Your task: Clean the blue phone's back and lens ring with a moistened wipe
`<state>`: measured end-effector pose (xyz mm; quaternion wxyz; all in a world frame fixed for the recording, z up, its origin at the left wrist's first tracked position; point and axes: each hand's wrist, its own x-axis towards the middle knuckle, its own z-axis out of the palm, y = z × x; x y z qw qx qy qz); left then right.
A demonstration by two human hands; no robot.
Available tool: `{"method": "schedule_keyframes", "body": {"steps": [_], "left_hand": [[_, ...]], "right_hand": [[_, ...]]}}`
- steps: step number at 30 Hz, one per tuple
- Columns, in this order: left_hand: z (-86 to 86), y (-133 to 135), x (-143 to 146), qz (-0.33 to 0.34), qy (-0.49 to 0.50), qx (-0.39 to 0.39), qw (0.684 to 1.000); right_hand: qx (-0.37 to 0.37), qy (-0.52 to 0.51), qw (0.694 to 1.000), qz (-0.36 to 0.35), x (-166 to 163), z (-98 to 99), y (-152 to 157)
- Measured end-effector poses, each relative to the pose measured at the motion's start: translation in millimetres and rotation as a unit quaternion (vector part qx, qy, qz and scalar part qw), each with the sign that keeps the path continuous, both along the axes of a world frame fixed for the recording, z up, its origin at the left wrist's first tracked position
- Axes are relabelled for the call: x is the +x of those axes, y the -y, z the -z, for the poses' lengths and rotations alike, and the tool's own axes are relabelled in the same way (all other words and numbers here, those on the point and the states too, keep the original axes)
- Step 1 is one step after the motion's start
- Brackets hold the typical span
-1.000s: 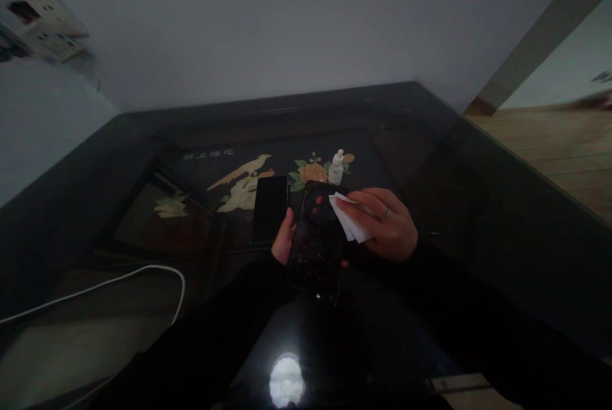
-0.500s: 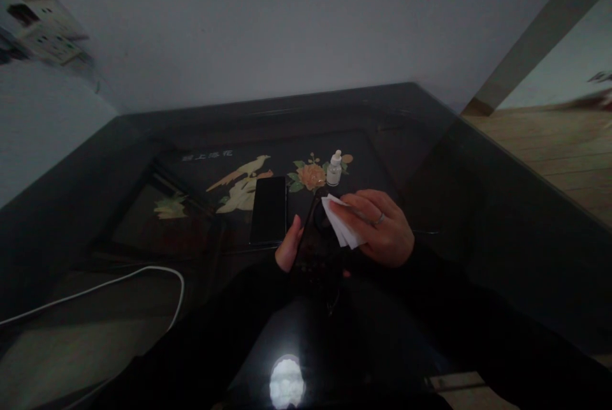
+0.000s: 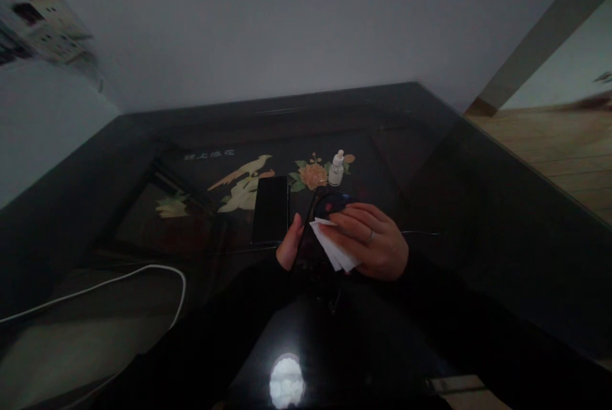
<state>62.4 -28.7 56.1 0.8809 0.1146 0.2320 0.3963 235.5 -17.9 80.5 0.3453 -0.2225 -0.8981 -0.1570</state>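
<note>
Above tabletop (image 3: pixel 430 168) | right hand (image 3: pixel 375 241): pinching white wipe (image 3: pixel 335 252) | left hand (image 3: pixel 289 247), mostly hidden: holding murky phone (image 3: pixel 308 252)

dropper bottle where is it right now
In the head view, the dropper bottle stands just right of centre, beside the peach flower design, beyond the right hand.

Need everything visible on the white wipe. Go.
The wipe is white and thin, folded so that layered edges fan out toward the near side. It looks like soft paper or cloth; which one, I can't tell. The right hand grips it from above, covering its right part. It slants across the dark phone held in the left hand, just nearer than the round camera area, and appears to rest against that surface. No stains are discernible in this dim light.
</note>
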Motion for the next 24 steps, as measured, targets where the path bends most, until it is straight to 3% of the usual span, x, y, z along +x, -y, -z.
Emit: {"method": "schedule_keyframes", "body": {"steps": [5,10,12,16,21,24], "left_hand": [[0.0,2,-2,0.041,0.011,0.007,0.999],[0.6,-4,-2,0.030,0.021,0.017,0.999],[1.9,-5,-2,0.029,0.020,0.017,0.999],[6.1,-2,-1,0.060,0.022,0.029,0.998],[9.3,-1,2,0.045,0.013,0.042,0.998],[8.8,0,2,0.067,0.013,0.037,0.997]], "right_hand": [[-0.010,-0.054,0.994,0.093,7,1.0,-5],[-0.016,0.006,1.000,-0.016,-4,4.5,5],[-0.011,0.000,1.000,-0.004,-3,4.9,3],[-0.008,-0.062,0.994,0.092,7,4.9,-4],[-0.016,-0.014,0.999,0.027,-4,4.1,5],[-0.007,-0.027,0.998,0.058,-7,3.2,5]]}}
